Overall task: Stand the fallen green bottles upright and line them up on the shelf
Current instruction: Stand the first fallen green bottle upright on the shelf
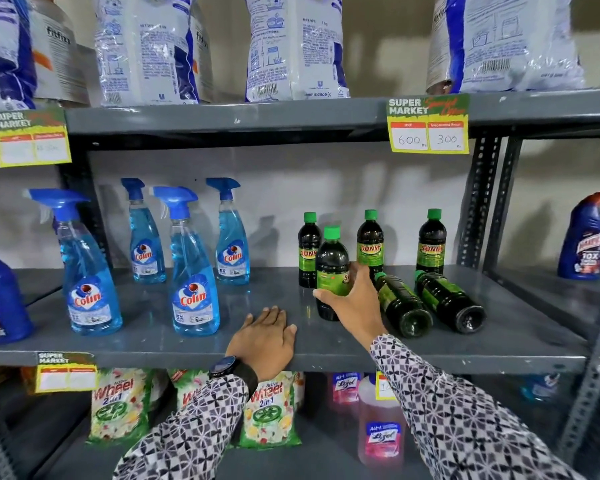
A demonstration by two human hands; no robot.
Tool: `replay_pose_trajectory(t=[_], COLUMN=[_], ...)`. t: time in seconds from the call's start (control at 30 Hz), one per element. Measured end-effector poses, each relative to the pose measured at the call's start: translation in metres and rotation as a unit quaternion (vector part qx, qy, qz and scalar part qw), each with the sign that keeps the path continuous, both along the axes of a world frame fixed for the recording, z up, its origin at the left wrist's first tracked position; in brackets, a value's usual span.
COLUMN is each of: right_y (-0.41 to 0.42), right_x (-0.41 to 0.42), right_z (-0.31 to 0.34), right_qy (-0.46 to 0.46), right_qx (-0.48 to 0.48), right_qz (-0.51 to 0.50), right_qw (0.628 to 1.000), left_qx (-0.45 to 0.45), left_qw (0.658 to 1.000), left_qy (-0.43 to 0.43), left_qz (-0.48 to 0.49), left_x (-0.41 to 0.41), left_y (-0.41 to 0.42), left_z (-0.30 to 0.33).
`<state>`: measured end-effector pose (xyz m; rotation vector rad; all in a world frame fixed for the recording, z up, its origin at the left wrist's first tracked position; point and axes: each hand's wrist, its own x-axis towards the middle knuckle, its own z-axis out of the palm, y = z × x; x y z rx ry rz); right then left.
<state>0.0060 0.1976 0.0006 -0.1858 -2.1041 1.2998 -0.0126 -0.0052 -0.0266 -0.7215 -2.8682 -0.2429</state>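
Note:
Three dark green bottles with green caps stand upright at the back of the grey middle shelf: one on the left, one in the middle, one on the right. A fourth upright bottle stands further forward, and my right hand is wrapped around its lower half. Two more bottles lie on their sides to its right, bases toward me: the nearer one beside my wrist, the other further right. My left hand rests flat on the shelf's front edge, holding nothing.
Several blue Colin spray bottles stand on the left half of the shelf. A perforated steel upright bounds the shelf on the right. The shelf above hangs low, with a price tag. Detergent bags sit below.

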Motion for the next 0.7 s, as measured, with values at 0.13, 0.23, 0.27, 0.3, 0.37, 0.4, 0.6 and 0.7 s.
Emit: replay_pose_trajectory(t=[0.13,0.23,0.27,0.3,0.37,0.4,0.6,0.7], right_y=[0.007,0.0099,0.0082,0.0073,0.0049,0.0035,0.0051,0.0053], right_x=[-0.003,-0.0093,-0.0081,-0.009,-0.0087,-0.0074,-0.0098,-0.0094], right_z=[-0.002,-0.0071,-0.0063,-0.0064,-0.0052,-0.0042,-0.0076,-0.0087], right_qy=[-0.028,-0.027,-0.028,-0.02,-0.007,-0.01,-0.004,-0.011], right_qx=[-0.072,-0.042,-0.028,-0.02,0.004,0.019,0.023,0.04], right_qz=[0.077,0.069,0.063,0.058,0.034,0.025,0.054,0.027], right_qw=[0.994,0.996,0.997,0.998,0.999,0.999,0.998,0.999], left_qx=[-0.003,-0.004,-0.005,-0.007,-0.011,-0.012,-0.006,-0.011], left_qw=[1.0,1.0,1.0,1.0,1.0,1.0,1.0,1.0], left_qy=[0.001,0.001,0.0,0.0,-0.002,-0.003,-0.005,-0.002], left_qz=[0.002,0.004,0.004,0.004,0.005,0.005,0.003,0.003], left_x=[0.0002,0.0006,0.0008,0.0008,0.0009,0.0009,0.002,0.0009], left_y=[0.0003,0.0008,0.0009,0.0011,0.0015,0.0015,0.0009,0.0008], left_z=[-0.0002,0.0003,0.0007,0.0009,0.0012,0.0015,0.0025,0.0017])
